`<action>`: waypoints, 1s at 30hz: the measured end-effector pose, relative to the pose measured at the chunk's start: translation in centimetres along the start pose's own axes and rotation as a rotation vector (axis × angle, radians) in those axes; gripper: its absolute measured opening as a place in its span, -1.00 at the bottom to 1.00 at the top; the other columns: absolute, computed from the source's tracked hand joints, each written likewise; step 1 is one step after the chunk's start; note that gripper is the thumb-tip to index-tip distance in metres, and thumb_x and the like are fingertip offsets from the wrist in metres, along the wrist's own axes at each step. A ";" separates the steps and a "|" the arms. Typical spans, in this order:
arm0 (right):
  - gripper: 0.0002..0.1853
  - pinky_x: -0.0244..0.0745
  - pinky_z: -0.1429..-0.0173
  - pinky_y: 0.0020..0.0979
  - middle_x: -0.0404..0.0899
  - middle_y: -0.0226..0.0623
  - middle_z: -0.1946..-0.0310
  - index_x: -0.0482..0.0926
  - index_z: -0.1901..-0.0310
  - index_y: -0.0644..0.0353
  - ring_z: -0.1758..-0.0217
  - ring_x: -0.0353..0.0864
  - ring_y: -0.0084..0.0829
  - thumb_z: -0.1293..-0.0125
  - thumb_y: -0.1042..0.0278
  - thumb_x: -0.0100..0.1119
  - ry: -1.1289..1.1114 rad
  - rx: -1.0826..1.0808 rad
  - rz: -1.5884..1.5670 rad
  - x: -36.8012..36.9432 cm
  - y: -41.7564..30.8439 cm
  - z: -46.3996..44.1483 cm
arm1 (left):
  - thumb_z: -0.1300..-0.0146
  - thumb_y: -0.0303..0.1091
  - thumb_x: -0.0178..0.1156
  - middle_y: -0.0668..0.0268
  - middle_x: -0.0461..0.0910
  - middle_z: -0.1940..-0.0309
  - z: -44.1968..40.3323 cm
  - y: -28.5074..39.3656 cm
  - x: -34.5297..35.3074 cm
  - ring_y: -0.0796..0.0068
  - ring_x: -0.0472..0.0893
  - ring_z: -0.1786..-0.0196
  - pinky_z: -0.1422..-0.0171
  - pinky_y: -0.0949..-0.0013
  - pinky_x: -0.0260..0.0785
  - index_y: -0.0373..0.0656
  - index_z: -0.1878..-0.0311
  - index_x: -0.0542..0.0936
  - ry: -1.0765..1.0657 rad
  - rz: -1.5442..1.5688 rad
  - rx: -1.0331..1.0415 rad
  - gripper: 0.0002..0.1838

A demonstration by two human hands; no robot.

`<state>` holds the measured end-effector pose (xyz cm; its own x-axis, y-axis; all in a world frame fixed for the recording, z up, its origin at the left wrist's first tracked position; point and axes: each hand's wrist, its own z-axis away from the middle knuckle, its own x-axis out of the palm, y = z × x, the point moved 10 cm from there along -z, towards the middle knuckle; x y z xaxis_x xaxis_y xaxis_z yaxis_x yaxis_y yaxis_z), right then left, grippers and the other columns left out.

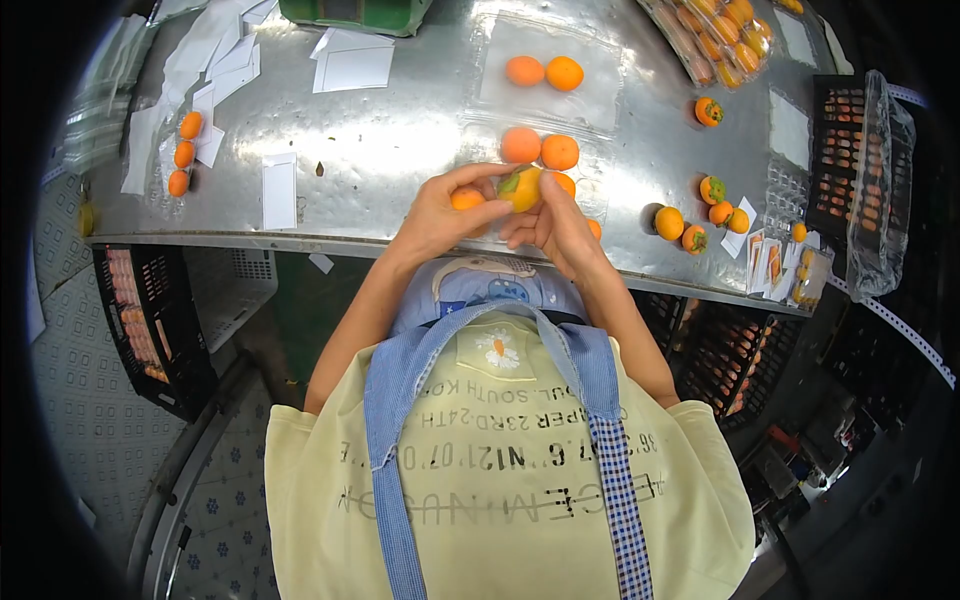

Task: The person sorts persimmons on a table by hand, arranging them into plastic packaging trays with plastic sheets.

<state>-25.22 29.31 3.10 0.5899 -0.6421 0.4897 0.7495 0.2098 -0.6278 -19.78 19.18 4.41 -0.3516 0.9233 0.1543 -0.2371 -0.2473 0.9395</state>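
Note:
Between my two hands is a yellow-orange persimmon (522, 190) with a green calyx turned to the left. The fingers of my left hand (450, 208) grip it from the left, and my right hand (560, 222) has its thumb and fingers on its right side. Another orange persimmon (467, 198) shows by my left palm; whether that hand holds it too I cannot tell. Just beyond my hands lie a pair of persimmons (540, 148), with others partly hidden under my right hand. Farther back, two more persimmons (545, 71) rest on a clear plastic tray (500, 100).
Loose persimmons (695, 215) sit on the metal table (370, 180) at right, near filled clear packs (715, 35). White cards (352, 65) and three persimmons (184, 153) lie left. Black crates (860, 160) of fruit stand right, another crate (150, 320) below the table's left edge.

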 end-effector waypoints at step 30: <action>-0.44 0.52 -0.01 -0.40 0.52 -0.24 0.00 0.37 -0.19 0.27 0.00 0.56 -0.43 -0.20 0.33 0.35 0.387 -0.457 0.552 -11.2 -7.6 2.8 | -0.35 -0.26 0.03 0.17 0.47 -0.06 0.0 -1.9 -0.5 0.15 0.51 -0.15 -0.19 0.16 0.43 -0.23 -0.32 0.28 0.012 0.786 -0.138 -0.49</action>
<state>-36.75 36.96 4.06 0.6298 -0.7614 -0.1537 0.1353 0.3023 -0.9436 -19.13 19.25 2.54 -0.4719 0.4601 0.7521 -0.0254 -0.8598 0.5101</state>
